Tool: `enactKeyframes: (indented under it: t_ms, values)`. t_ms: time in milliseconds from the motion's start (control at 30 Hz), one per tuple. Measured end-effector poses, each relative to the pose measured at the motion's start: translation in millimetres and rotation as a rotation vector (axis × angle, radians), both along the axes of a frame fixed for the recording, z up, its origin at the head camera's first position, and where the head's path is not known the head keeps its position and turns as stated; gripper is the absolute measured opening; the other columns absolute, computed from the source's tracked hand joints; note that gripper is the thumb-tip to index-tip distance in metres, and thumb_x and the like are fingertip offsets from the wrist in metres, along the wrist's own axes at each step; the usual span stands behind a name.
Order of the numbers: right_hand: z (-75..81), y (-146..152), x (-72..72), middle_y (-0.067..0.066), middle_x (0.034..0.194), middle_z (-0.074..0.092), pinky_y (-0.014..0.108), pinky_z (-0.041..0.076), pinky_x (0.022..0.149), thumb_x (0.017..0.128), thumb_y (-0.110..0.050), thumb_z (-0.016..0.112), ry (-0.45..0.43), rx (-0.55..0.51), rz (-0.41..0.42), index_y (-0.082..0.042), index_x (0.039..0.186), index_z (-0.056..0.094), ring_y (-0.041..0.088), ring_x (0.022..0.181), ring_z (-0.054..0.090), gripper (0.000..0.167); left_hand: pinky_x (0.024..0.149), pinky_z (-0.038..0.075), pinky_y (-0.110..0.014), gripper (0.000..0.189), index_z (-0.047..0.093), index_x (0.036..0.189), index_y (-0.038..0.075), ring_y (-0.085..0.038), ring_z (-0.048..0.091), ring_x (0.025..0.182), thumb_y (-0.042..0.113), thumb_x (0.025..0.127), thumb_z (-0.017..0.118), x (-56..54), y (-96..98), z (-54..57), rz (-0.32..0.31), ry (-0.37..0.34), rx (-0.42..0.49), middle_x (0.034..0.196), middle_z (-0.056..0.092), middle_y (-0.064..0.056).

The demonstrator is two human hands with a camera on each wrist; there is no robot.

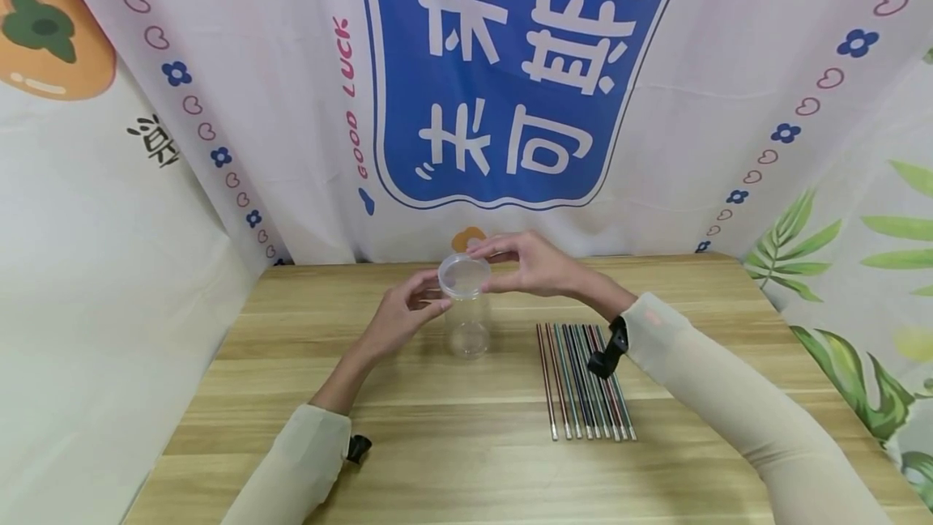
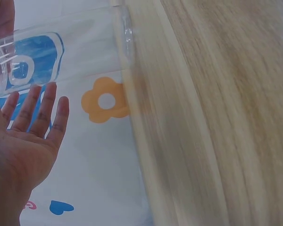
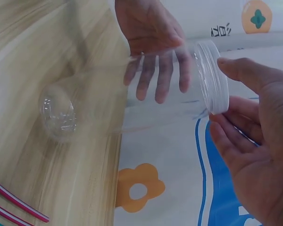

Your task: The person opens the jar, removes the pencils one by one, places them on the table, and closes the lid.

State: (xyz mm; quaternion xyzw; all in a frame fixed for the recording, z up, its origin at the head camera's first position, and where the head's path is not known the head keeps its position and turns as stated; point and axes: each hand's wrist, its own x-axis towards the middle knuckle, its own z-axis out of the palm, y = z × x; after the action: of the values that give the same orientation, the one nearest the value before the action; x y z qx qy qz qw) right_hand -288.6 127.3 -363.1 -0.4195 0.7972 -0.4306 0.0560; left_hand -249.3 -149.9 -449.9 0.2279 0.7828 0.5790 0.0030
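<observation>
A tall clear plastic jar (image 1: 468,330) stands upright near the back of the wooden table, its round screw lid (image 1: 463,275) on top. My right hand (image 1: 535,266) grips the lid from the right; in the right wrist view the thumb and fingers pinch the lid's rim (image 3: 213,77). On the jar's left side is my left hand (image 1: 404,310), its fingertips close to the wall just below the lid. Fairly straight, spread fingers of that left hand (image 2: 30,136) show in the left wrist view, and through the clear wall in the right wrist view.
A row of thin, dark-coloured pencils (image 1: 583,379) with pale ends lies on the table (image 1: 452,460), right of the jar. Behind the table hangs a printed curtain (image 1: 670,168). Black straps sit at both cuffs, the right one (image 1: 611,349) above the pencils.
</observation>
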Motion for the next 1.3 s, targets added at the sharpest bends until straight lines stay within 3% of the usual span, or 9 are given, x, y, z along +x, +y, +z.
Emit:
enactKeyframes:
  t_ms: [233, 567, 733, 1000, 1300]
  values:
    - [-3.9, -3, 6.9, 0.016, 0.131, 0.072, 0.043, 0.061, 0.101, 0.080, -0.015, 0.095, 0.109, -0.038, -0.070, 0.001, 0.120, 0.076, 0.031, 0.123, 0.068, 0.047, 0.094, 0.063, -0.033, 0.049, 0.061, 0.145, 0.009, -0.033, 0.072, 0.116, 0.016, 0.099, 0.077, 0.7, 0.0, -0.1, 0.002, -0.003, -0.001, 0.132, 0.071, -0.017]
    - [-8.2, -8, 15.3, 0.013, 0.124, 0.073, 0.040, 0.064, 0.093, 0.075, -0.020, 0.098, 0.159, -0.056, -0.165, 0.000, 0.117, 0.075, 0.025, 0.105, 0.073, 0.052, 0.095, 0.063, -0.032, 0.049, 0.060, 0.145, 0.008, -0.033, 0.072, 0.116, 0.015, 0.099, 0.077, 1.7, 0.7, 0.0, 0.004, -0.004, -0.001, 0.131, 0.071, -0.017]
    - [-4.0, -7, 14.2, 0.014, 0.122, 0.070, 0.043, 0.065, 0.091, 0.079, -0.017, 0.096, 0.120, -0.045, -0.111, 0.002, 0.127, 0.071, 0.028, 0.110, 0.069, 0.057, 0.095, 0.063, -0.032, 0.048, 0.061, 0.144, 0.008, -0.032, 0.072, 0.116, 0.014, 0.099, 0.077, 1.4, 0.3, -0.2, 0.012, -0.003, -0.003, 0.130, 0.072, -0.017]
    - [5.9, 1, 4.9, 0.019, 0.150, 0.059, 0.048, 0.057, 0.108, 0.093, -0.004, 0.080, 0.002, 0.015, 0.011, -0.001, 0.146, 0.060, 0.037, 0.136, 0.058, 0.057, 0.095, 0.063, -0.031, 0.049, 0.061, 0.145, 0.010, -0.032, 0.072, 0.116, 0.018, 0.099, 0.078, 1.4, -0.2, -0.2, 0.018, -0.019, -0.011, 0.131, 0.072, -0.015]
    - [5.2, 3, -3.5, 0.014, 0.150, 0.061, 0.056, 0.052, 0.111, 0.095, -0.002, 0.075, -0.031, 0.037, 0.072, -0.001, 0.136, 0.069, 0.035, 0.140, 0.056, 0.042, 0.095, 0.063, -0.032, 0.049, 0.061, 0.145, 0.009, -0.032, 0.072, 0.116, 0.016, 0.099, 0.077, 0.3, -0.8, -1.0, 0.008, -0.014, -0.001, 0.132, 0.071, -0.016]
